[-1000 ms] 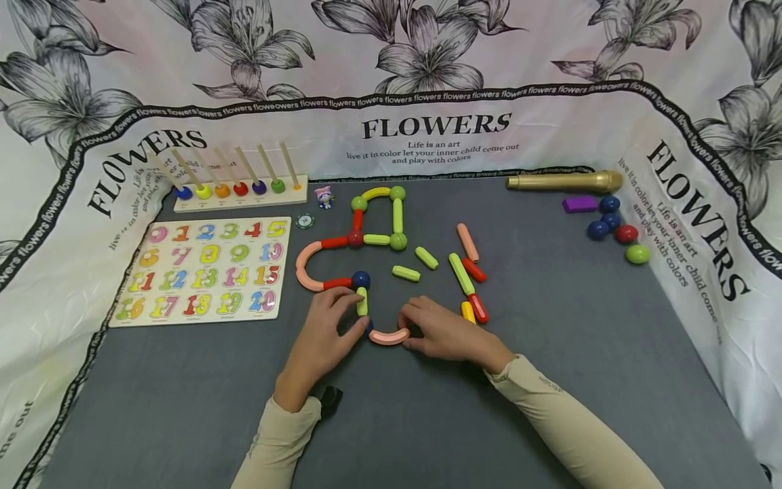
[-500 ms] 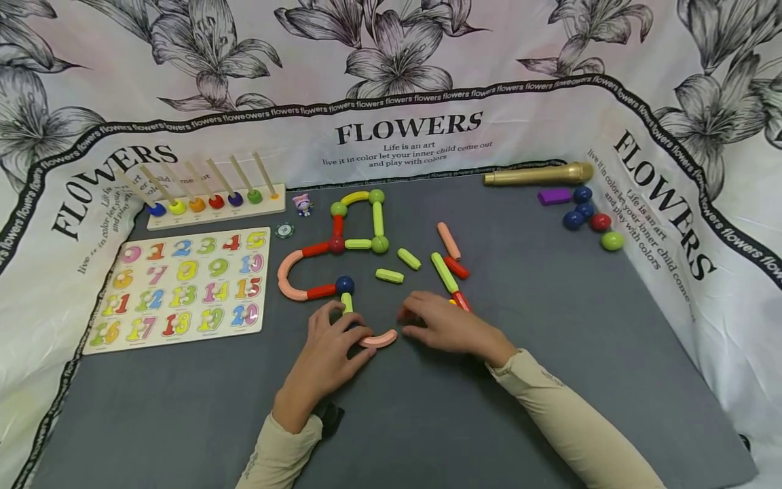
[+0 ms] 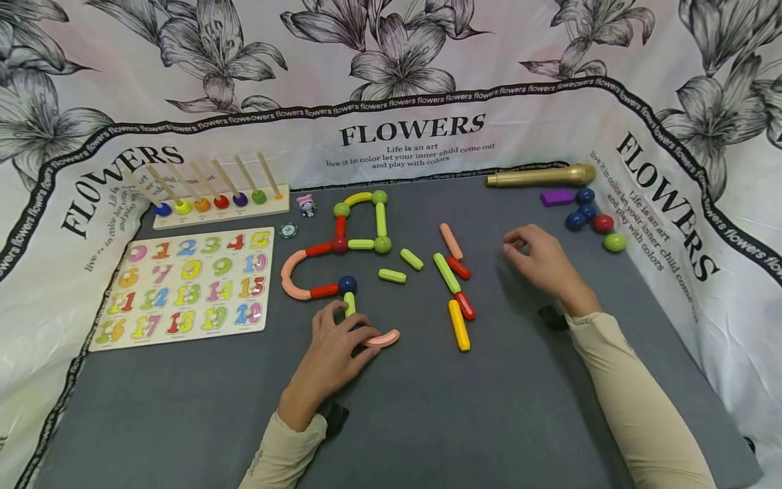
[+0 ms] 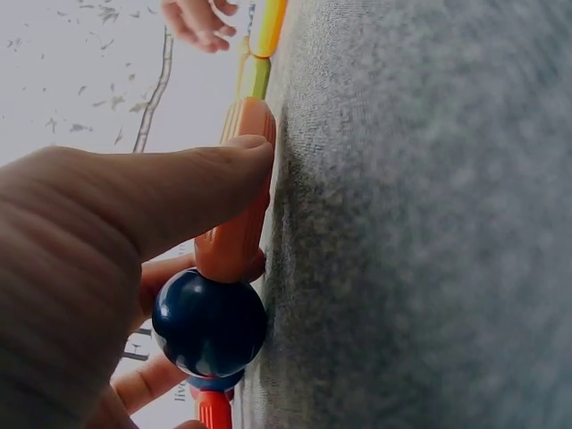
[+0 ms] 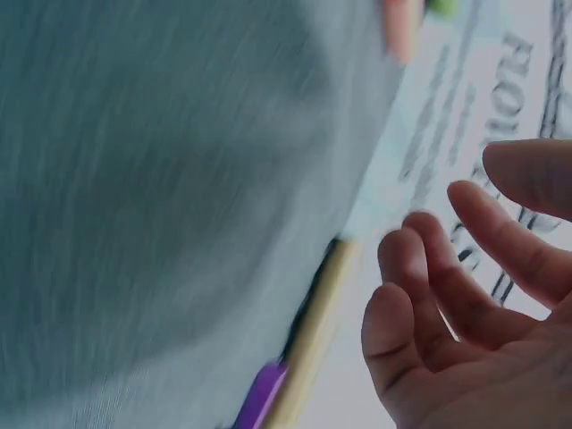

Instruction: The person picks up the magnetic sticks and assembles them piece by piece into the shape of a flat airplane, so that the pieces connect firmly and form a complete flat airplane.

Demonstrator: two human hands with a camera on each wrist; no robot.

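Observation:
My left hand (image 3: 336, 346) pinches a salmon curved stick (image 3: 383, 339) between thumb and fingers, low on the cloth. In the left wrist view the thumb lies on the stick, and a dark blue ball (image 4: 209, 323) touches its end; the hand hides this ball from the head view. A lime stick (image 3: 349, 303) runs from under the fingers up to another blue ball (image 3: 347, 284). That ball joins a chain with a red stick (image 3: 324, 291) and a salmon curve (image 3: 292, 274). My right hand (image 3: 540, 261) hovers over the right side with loosely bent fingers, holding nothing.
Loose sticks, among them a yellow one (image 3: 459, 326) and a lime one (image 3: 392, 276), lie mid-table. Blue, red and green balls (image 3: 614, 242) sit at the right near a gold microphone (image 3: 540, 176) and purple block (image 3: 556, 197). A number board (image 3: 183, 288) and peg stand (image 3: 222, 215) stand left.
My right hand has left the salmon curve's free end and moved right and away, toward the balls. My left hand has shifted from the lime stick onto the salmon curve. The head view turned slightly.

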